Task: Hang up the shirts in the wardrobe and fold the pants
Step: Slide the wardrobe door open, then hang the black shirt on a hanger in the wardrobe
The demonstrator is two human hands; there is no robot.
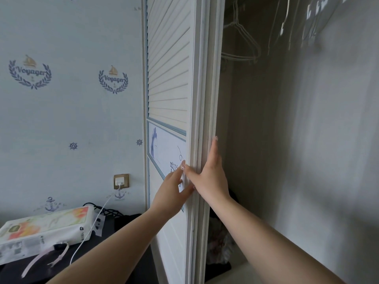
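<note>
Wardrobe (266,140) open, bare hangers (240,44) on rail; no shirts or pants identifiable, only dark clothing at its floor. Sliding door (170,78) edge: right hand (211,177) flat against it, left hand (174,189) fingers extended on face, presumably pushing it aside for access.

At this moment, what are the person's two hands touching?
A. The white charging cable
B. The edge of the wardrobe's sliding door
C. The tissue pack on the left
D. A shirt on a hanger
B: the left hand lies on the front of the sliding door and the right hand on its edge, fingers straight, with empty hangers inside.
</note>
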